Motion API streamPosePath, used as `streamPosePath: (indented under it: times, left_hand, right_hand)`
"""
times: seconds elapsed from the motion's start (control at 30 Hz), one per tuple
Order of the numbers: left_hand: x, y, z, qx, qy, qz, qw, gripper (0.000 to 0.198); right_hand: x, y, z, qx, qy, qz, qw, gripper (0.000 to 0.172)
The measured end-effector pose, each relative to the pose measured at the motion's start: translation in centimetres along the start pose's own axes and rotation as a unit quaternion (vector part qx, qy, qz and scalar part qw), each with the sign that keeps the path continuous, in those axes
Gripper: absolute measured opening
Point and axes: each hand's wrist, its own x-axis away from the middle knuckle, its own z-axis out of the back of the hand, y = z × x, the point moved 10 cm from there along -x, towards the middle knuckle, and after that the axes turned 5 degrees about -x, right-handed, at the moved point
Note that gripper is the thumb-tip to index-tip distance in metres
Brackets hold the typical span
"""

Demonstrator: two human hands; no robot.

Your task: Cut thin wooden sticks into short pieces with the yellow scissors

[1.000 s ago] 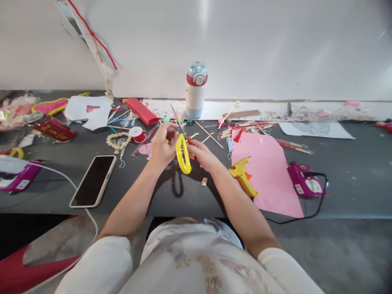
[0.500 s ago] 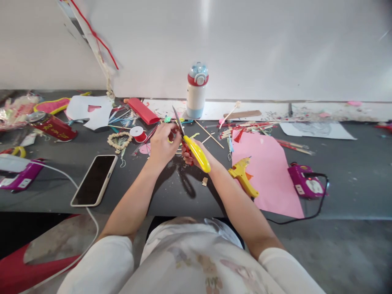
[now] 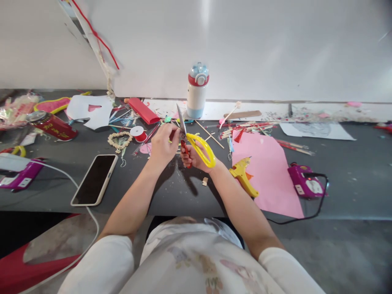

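Observation:
My right hand [image 3: 196, 157] is closed on yellow-handled scissors [image 3: 200, 147], whose blades point up and away above the dark table [image 3: 183, 192]. A small red piece [image 3: 185, 147] sits in the same fingers, just below the blades. My left hand [image 3: 162, 145] is pinched shut right beside the blades, its fingertips at something thin that I cannot make out. Both hands hover over the middle of the table, in front of a white bottle [image 3: 196, 90] with a red and blue cap.
A phone [image 3: 94, 179] lies to the left with a white cable beside it. A yellow glue gun [image 3: 243, 176] rests on pink paper [image 3: 266, 171] to the right, near a purple device [image 3: 304, 180]. Sticks, a red ribbon spool [image 3: 137, 133], a red can [image 3: 52, 126] and paper scraps litter the back.
The scissors passed from beside my left hand into my right hand, and the handles swung from hanging down to the right. The blades now stand more upright.

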Motion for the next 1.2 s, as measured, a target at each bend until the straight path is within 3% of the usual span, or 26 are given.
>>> streamPosePath:
  times: [0.37, 0.67, 1.0, 1.2]
  left_hand:
    - [0.5, -0.5, -1.7, -0.088, -0.076, 0.041, 0.992, 0.028]
    - [0.4, -1.8, -0.4, -0.05, -0.027, 0.102, 0.993, 0.031]
    - [0.6, -1.0, -1.0, -0.025, -0.062, 0.105, 0.992, 0.03]
    - [0.7, -0.4, -1.4, 0.004, -0.075, 0.101, 0.992, 0.027]
  right_hand:
    - [-0.9, 1.3, 0.5, -0.058, -0.026, -0.037, 0.997, 0.034]
    - [-0.2, 0.4, -0.7, -0.067, -0.039, -0.016, 0.997, 0.036]
    - [-0.5, 0.7, -0.6, -0.063, -0.093, 0.009, 0.994, 0.022]
    - [-0.3, 0.5, -0.8, -0.073, -0.101, 0.008, 0.992, 0.025]
